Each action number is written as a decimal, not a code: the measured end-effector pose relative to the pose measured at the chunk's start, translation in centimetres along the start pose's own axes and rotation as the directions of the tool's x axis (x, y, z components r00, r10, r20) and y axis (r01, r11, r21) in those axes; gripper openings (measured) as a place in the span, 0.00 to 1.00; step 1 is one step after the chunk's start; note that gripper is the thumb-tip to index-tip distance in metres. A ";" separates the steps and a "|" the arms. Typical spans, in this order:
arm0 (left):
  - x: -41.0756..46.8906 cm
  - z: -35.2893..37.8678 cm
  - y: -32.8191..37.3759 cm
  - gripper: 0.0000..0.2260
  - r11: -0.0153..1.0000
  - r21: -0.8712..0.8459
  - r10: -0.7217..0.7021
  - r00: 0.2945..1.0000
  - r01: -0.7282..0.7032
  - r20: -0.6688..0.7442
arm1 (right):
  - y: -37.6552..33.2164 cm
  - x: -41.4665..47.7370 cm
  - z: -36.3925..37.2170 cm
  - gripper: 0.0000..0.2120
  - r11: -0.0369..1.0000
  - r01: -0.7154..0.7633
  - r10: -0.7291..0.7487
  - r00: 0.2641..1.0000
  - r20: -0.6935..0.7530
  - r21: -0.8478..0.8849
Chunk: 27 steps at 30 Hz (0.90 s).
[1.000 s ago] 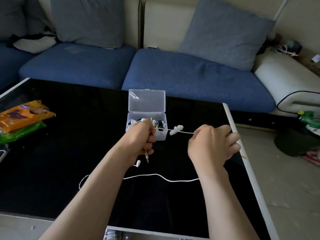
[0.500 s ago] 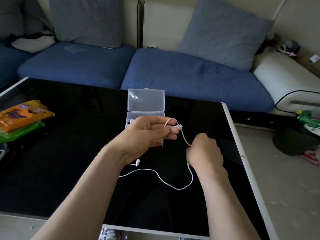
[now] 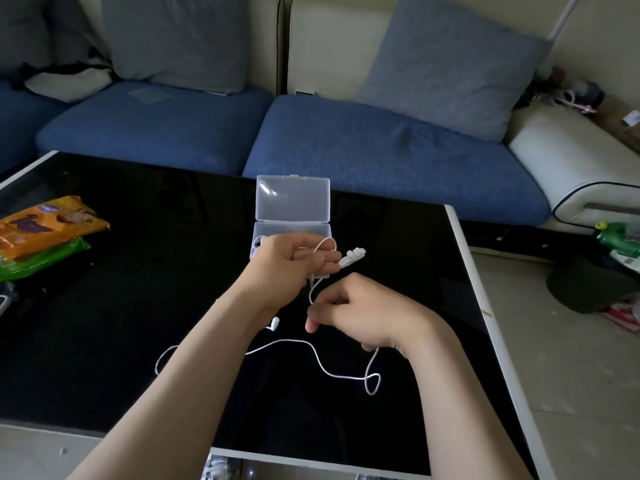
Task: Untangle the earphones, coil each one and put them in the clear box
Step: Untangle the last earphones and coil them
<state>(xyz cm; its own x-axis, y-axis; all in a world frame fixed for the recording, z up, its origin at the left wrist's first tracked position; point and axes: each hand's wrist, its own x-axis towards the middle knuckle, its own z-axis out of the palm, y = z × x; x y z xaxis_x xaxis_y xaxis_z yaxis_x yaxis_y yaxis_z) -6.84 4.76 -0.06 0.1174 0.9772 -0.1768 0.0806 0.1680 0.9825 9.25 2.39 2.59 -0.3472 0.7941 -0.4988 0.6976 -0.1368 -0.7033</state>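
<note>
Finding: my left hand (image 3: pixel 294 259) is raised just in front of the clear box (image 3: pixel 292 199), its fingers curled round a turn of the white earphone cable (image 3: pixel 322 367), and the inline remote (image 3: pixel 351 258) juts past the fingertips. My right hand (image 3: pixel 363 315) sits lower and nearer to me, fingers curled on the same cable, which leaves under the palm and trails across the black worktop (image 3: pixel 138 306). One earbud (image 3: pixel 275 322) dangles below the left wrist. Risks, in my judgement: the trailing run crosses itself in a slack loop (image 3: pixel 372 384), and drawing it in fast could cinch that into a knot. The free earbud could swing through a turn and tangle the coil. The stiff remote could spring the turns open if the left grip eases. The box stands open, its base partly hidden behind the left hand, so a careless knuckle could shove it.
</note>
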 end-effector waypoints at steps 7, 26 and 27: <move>0.0 0.1 -0.2 0.08 0.968 0.246 -0.058 0.998 0.056 0.001 | -0.1 -0.4 -0.6 0.11 0.990 0.111 -0.123 0.979 -0.162 -0.082; -0.5 0.4 0.8 0.15 0.974 0.170 -0.175 0.976 0.152 0.126 | 2.4 1.1 -1.1 0.03 0.939 0.300 -0.327 0.624 -0.710 -0.169; -0.4 0.4 0.9 0.15 0.975 0.154 -0.182 0.974 0.161 0.136 | 2.4 1.2 -1.1 0.04 0.941 0.306 -0.311 0.622 -0.718 -0.142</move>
<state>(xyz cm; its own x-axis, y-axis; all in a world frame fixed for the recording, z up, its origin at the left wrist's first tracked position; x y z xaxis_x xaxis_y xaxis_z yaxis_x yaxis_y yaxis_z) -6.39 4.42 0.84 0.2341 0.9034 -0.3592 0.2503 0.3010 0.9202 11.25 3.65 0.85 0.0173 0.9621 0.2721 0.6396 0.1985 -0.7427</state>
